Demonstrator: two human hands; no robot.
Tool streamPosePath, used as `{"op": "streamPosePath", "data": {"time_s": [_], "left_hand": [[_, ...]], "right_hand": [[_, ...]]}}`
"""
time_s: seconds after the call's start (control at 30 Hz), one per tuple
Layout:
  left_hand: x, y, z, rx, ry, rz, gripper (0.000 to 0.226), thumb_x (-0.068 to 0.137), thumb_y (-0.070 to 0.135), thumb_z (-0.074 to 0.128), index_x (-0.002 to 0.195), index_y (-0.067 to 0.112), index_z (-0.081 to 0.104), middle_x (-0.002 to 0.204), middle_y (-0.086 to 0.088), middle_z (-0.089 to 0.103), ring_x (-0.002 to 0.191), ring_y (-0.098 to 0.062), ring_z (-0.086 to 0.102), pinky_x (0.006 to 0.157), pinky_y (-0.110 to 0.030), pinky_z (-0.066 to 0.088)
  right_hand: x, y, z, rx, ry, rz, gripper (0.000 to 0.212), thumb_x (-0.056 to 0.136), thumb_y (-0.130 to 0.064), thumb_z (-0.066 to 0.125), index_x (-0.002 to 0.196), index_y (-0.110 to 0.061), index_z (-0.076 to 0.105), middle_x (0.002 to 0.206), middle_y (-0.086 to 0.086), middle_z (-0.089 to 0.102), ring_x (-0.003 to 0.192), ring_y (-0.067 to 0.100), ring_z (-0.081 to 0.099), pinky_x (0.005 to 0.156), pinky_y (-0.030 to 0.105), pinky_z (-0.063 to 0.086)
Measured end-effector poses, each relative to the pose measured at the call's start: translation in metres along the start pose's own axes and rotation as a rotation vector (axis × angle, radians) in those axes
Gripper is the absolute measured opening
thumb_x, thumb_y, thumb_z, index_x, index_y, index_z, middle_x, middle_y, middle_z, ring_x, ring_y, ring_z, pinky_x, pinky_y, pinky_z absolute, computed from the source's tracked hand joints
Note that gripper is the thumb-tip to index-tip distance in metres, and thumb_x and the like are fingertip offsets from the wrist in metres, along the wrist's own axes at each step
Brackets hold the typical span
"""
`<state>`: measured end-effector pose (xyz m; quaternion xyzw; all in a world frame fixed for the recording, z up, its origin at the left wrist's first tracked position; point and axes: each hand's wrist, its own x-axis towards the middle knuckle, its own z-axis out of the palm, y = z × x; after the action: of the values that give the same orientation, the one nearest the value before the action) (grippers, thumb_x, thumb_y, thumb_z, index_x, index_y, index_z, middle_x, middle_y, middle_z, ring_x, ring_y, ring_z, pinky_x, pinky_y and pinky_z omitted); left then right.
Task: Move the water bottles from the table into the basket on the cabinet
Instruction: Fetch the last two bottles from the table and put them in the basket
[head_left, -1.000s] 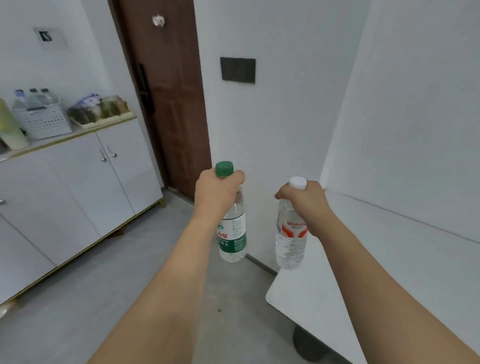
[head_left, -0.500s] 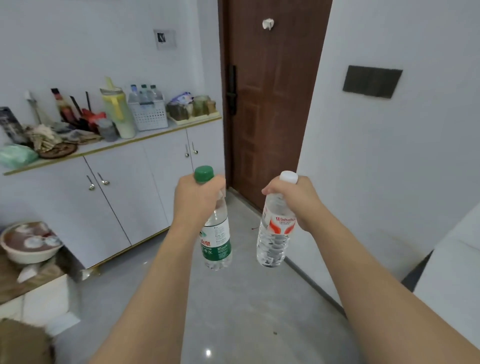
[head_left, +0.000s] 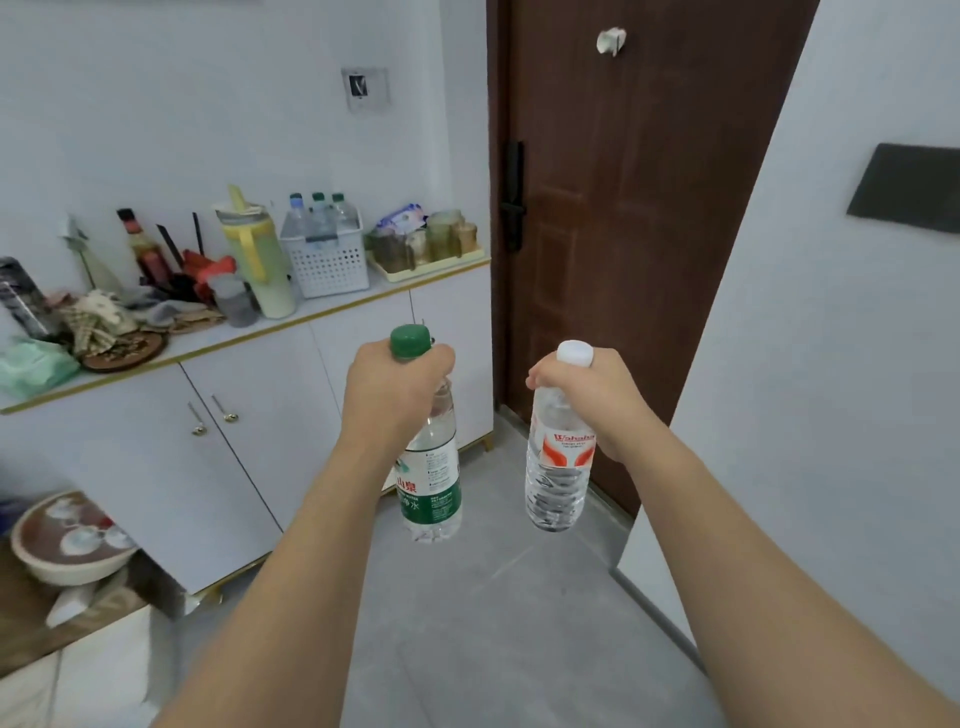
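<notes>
Left hand (head_left: 397, 384) gripping green-capped bottle (head_left: 430, 480) by its neck, right hand (head_left: 587, 395) gripping white-capped bottle (head_left: 557, 478) likewise, both hanging below fists, basket (head_left: 330, 265) on cabinet (head_left: 156, 467) well beyond

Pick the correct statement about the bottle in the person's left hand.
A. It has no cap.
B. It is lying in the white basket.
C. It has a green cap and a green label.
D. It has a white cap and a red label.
C: the left hand grips the green-capped water bottle by its neck.
</notes>
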<state>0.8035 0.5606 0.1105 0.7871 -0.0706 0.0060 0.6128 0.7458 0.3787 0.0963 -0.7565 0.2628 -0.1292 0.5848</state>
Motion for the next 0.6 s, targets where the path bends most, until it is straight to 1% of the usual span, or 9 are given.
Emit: {"op": "streamPosePath", "data": {"time_s": [0.07, 0.13, 0.2, 0.27, 0.37, 0.43, 0.47, 0.53, 0.6], "left_hand": [[0.031, 0.001, 0.000, -0.015, 0.018, 0.008, 0.017, 0.062, 0.027, 0.059, 0.062, 0.010, 0.057, 0.062, -0.009, 0.060, 0.059, -0.019, 0.058, 0.063, -0.038, 0.052], [0.060, -0.002, -0.002, -0.003, 0.040, 0.008, 0.020, 0.066, 0.025, 0.059, 0.066, 0.006, 0.058, 0.064, -0.014, 0.063, 0.058, -0.018, 0.059, 0.062, -0.034, 0.050], [0.091, -0.009, -0.005, 0.009, 0.047, 0.009, 0.013, 0.069, 0.023, 0.059, 0.067, 0.011, 0.058, 0.066, -0.014, 0.065, 0.059, -0.017, 0.059, 0.061, -0.032, 0.048], [0.115, -0.016, -0.007, 0.019, 0.047, 0.016, 0.010, 0.070, 0.023, 0.059, 0.068, 0.013, 0.057, 0.067, -0.010, 0.065, 0.058, -0.017, 0.058, 0.061, -0.032, 0.048], [0.164, -0.026, -0.017, 0.004, 0.043, 0.035, 0.013, 0.070, 0.023, 0.061, 0.064, 0.013, 0.056, 0.068, -0.017, 0.069, 0.060, -0.019, 0.061, 0.062, -0.033, 0.050], [0.194, -0.031, -0.027, -0.015, 0.039, 0.056, 0.015, 0.073, 0.019, 0.061, 0.062, 0.013, 0.055, 0.063, -0.014, 0.066, 0.056, -0.017, 0.061, 0.060, -0.031, 0.050], [0.209, -0.032, -0.033, -0.024, 0.032, 0.068, 0.013, 0.074, 0.018, 0.060, 0.063, 0.011, 0.055, 0.063, -0.011, 0.065, 0.055, -0.017, 0.060, 0.058, -0.029, 0.050], [0.243, -0.035, -0.047, -0.033, 0.032, 0.069, 0.013, 0.074, 0.017, 0.060, 0.068, 0.006, 0.058, 0.066, -0.014, 0.066, 0.057, -0.018, 0.063, 0.056, -0.027, 0.051], [0.277, -0.040, -0.060, -0.037, 0.046, 0.076, 0.023, 0.070, 0.021, 0.060, 0.071, -0.001, 0.057, 0.070, -0.017, 0.070, 0.061, -0.023, 0.066, 0.060, -0.033, 0.054]], "right_hand": [[0.030, -0.010, 0.014, 0.020, -0.019, -0.030, 0.018, 0.075, -0.021, 0.071, 0.090, -0.011, 0.073, 0.087, 0.005, 0.065, 0.074, 0.013, 0.057, 0.062, 0.027, 0.046], [0.057, -0.017, 0.030, 0.026, -0.040, -0.044, 0.018, 0.074, -0.020, 0.071, 0.088, -0.009, 0.074, 0.094, 0.009, 0.068, 0.076, 0.014, 0.058, 0.062, 0.027, 0.045], [0.084, -0.024, 0.049, 0.026, -0.054, -0.039, 0.018, 0.075, -0.019, 0.071, 0.089, -0.008, 0.074, 0.094, 0.009, 0.067, 0.077, 0.014, 0.057, 0.061, 0.027, 0.043], [0.104, -0.027, 0.065, 0.036, -0.069, -0.043, 0.018, 0.074, -0.018, 0.071, 0.089, -0.007, 0.074, 0.094, 0.012, 0.067, 0.080, 0.017, 0.059, 0.063, 0.028, 0.045], [0.141, -0.036, 0.098, 0.042, -0.075, -0.043, 0.019, 0.073, -0.019, 0.072, 0.087, -0.007, 0.074, 0.091, 0.012, 0.068, 0.081, 0.020, 0.061, 0.067, 0.030, 0.047], [0.164, -0.047, 0.120, 0.037, -0.069, -0.041, 0.020, 0.071, -0.022, 0.072, 0.087, -0.009, 0.074, 0.093, 0.012, 0.068, 0.081, 0.020, 0.062, 0.067, 0.030, 0.048], [0.176, -0.054, 0.131, 0.036, -0.064, -0.038, 0.021, 0.072, -0.022, 0.072, 0.088, -0.009, 0.074, 0.093, 0.012, 0.067, 0.081, 0.020, 0.062, 0.066, 0.029, 0.048], [0.198, -0.070, 0.153, 0.027, -0.049, -0.027, 0.022, 0.073, -0.021, 0.073, 0.092, -0.009, 0.073, 0.093, 0.008, 0.065, 0.082, 0.018, 0.060, 0.063, 0.028, 0.046], [0.220, -0.086, 0.174, 0.032, -0.056, -0.039, 0.024, 0.073, -0.021, 0.073, 0.093, -0.009, 0.072, 0.098, 0.009, 0.066, 0.085, 0.018, 0.060, 0.063, 0.028, 0.044]]}}
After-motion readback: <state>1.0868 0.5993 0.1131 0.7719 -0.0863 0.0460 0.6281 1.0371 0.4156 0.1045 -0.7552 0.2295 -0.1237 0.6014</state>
